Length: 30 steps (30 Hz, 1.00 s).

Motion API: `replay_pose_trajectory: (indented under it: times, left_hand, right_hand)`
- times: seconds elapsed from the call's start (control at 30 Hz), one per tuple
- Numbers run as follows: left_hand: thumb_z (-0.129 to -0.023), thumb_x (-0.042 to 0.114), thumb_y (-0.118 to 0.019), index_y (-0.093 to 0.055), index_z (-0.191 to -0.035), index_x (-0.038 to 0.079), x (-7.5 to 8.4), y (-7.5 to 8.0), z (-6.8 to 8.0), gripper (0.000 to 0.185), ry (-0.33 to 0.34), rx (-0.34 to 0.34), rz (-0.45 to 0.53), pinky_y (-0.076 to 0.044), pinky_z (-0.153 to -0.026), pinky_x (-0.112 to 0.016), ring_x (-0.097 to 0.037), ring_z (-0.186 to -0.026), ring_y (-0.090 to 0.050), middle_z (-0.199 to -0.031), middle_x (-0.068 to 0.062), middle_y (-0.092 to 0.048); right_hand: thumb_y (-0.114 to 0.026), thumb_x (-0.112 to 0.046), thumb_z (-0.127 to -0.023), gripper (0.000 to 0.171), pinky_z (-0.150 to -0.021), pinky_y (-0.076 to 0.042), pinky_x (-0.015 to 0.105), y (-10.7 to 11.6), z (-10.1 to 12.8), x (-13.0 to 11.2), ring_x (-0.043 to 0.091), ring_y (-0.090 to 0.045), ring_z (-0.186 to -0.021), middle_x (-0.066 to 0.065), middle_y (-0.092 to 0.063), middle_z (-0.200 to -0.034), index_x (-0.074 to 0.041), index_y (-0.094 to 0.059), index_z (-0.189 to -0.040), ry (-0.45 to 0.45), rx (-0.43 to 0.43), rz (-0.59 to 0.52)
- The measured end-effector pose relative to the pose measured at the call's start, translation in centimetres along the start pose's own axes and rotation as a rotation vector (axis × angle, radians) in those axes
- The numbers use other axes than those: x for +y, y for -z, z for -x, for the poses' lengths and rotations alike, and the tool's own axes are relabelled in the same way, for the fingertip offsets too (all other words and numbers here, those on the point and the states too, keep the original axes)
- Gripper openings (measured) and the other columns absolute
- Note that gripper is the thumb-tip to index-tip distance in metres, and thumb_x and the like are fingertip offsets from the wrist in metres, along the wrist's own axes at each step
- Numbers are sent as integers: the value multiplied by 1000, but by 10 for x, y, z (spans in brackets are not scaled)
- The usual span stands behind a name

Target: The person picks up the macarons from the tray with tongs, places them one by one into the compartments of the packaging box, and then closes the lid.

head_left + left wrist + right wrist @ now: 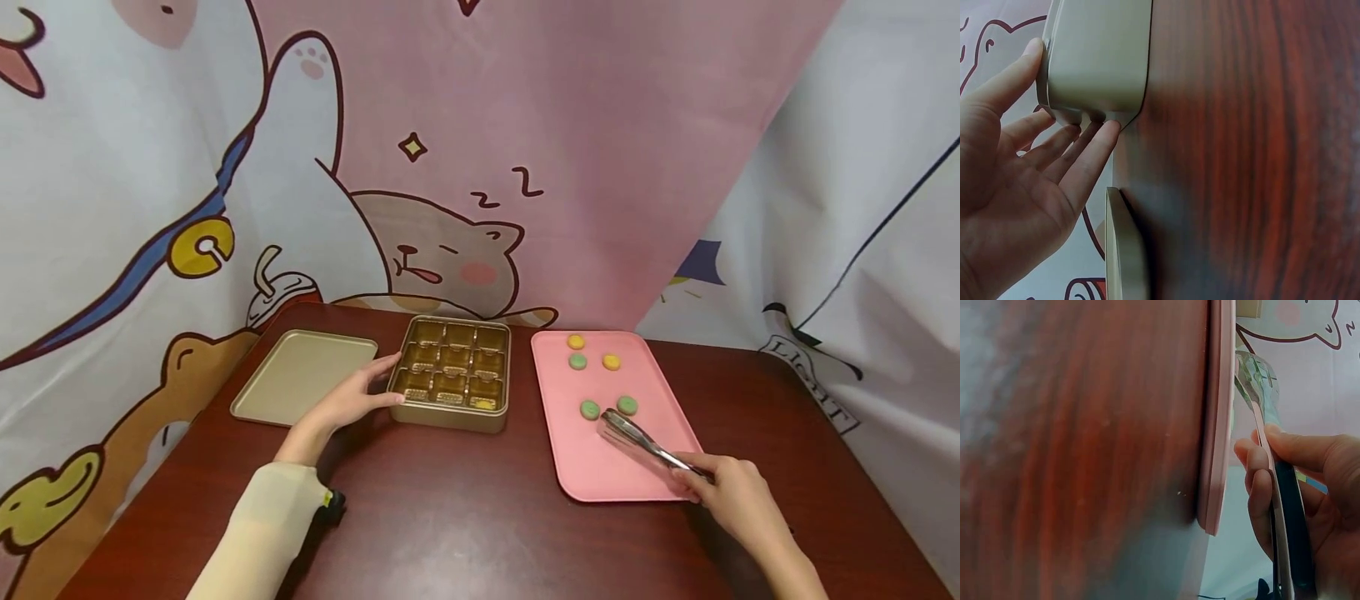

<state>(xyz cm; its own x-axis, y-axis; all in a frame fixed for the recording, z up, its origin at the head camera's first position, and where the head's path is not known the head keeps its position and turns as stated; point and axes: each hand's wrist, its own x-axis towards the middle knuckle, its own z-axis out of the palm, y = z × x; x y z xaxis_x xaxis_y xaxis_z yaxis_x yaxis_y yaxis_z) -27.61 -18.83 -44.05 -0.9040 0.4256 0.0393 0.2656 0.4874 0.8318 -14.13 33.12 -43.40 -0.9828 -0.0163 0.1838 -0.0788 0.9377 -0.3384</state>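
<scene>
Item: macarons (589,409), small, on pink tray (592,467). Prob. light, brittle (crush easily); take by sides w/ tongs (637,440), gently. Right hand (731,493) curled round tongs' handle; left hand (352,398), fingers straight, touches gold box (450,412).

Head view: high, looking forward and down across the table (465,500). Wrist views: very close, apparently rolled sideways, each sharing that tabletop.

Even, bright, diffuse lighting; soft shadows. Head view bends at edges. Both wrist views blur the dark red-brown wooden surface (465,500).
</scene>
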Motion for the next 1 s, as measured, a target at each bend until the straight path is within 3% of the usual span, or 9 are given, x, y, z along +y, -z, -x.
replay_pose_trajectory:
  times: [0.13, 0.2, 0.4, 0.7, 1.0]
  left_hand:
    - [-95, 15, -68, -26, -155, -4, -1, 1, 2, 75, 4, -3, -1, -26, -116, -63, -48, -144, -34, -161, -28, -25]
    - [-95, 14, -68, -26, -155, -4, -1, 1, 2, 75, 7, -1, 8, -26, -116, -63, -48, -144, -33, -161, -28, -24]
    - [-95, 12, -67, -26, -156, -4, 0, 0, 2, 75, 7, -2, 10, -26, -116, -62, -47, -144, -34, -161, -28, -25]
    - [-95, 13, -67, -26, -156, -2, -1, -1, -2, 75, 8, -7, 10, -26, -117, -62, -46, -145, -33, -162, -27, -25]
    - [-94, 13, -68, -27, -155, -3, -3, 2, -1, 76, 4, 5, -3, -27, -117, -61, -46, -144, -35, -161, -27, -26]
  right_hand:
    - [-79, -15, -82, 27, -62, -48, 41, 1, -3, -3, 23, -62, -71, 11, -73, -76, -5, -78, -108, 3, 15, -4]
    - [-78, -14, -83, 27, -61, -47, 40, 1, -5, -4, 24, -61, -72, 13, -74, -80, -4, -77, -108, 5, 14, -13]
    - [-75, -14, -87, 28, -52, -30, 24, 5, -9, -10, 10, -42, -60, -5, -61, -63, -4, -76, -112, -16, -4, -27]
    - [-77, -13, -85, 22, -49, -33, 22, 2, -13, -16, -4, -43, -53, -6, -69, -65, -6, -78, -106, 34, 81, -56]
    - [-76, -12, -86, 21, -51, -35, 22, -1, -35, -30, -5, -50, -54, -6, -69, -64, -6, -78, -106, 55, 76, -86]
